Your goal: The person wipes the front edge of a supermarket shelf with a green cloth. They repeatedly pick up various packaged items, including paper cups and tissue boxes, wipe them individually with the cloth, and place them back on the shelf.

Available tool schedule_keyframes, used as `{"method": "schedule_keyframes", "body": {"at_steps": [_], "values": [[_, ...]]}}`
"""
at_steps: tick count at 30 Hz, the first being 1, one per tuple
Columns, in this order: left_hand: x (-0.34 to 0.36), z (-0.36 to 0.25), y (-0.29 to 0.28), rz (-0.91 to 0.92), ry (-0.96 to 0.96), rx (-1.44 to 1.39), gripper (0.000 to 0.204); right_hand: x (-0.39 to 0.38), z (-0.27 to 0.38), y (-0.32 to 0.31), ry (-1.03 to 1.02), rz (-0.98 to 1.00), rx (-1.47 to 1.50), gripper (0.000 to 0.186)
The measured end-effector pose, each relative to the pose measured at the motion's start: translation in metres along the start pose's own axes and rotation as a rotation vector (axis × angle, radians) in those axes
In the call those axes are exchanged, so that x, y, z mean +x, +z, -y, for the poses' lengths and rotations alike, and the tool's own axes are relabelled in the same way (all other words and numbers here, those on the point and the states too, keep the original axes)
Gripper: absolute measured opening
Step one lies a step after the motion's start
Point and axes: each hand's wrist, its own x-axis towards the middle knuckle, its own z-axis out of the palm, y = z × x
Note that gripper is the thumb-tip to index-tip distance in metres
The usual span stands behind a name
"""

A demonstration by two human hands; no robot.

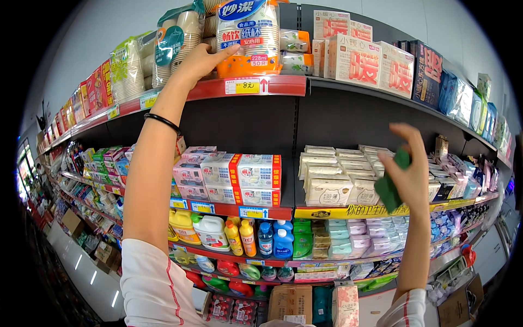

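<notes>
White sleeves (150, 280) with red stitching sit at the bottom edge, and bare forearms reach up from them toward a tall set of shop shelves. Around the left wrist is a black band (162, 123). The left hand (202, 64) is up at the top shelf (204, 90), its thumb across the front of an orange-and-white pack of paper cups (250, 52) — the other fingers are partly hidden beside it, so I cannot tell how firmly they hold. That pack stands upright near the red shelf edge, right of a teal-wrapped bag of cups (170, 46) and above a price tag (243, 86). The right hand (412, 177), lower down, grasps a dark green cloth (388, 195), blurred, in front of white tissue packs (327, 188). Between the arms stand pink-and-white boxes (239, 177) — below them, orange bottles (248, 238) and blue bottles (283, 240)
</notes>
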Motion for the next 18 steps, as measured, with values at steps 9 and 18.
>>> {"method": "schedule_keyframes", "body": {"at_steps": [9, 18], "values": [[0.024, -0.005, 0.006, 0.203, -0.052, -0.161, 0.099, -0.175, -0.014, -0.015, 0.607, 0.094, 0.204, 0.049], [0.002, -0.038, 0.010, -0.068, 0.205, -0.547, 0.065, -0.281, -0.052, -0.035, 1.111, -0.140, 0.533, 0.023]]}}
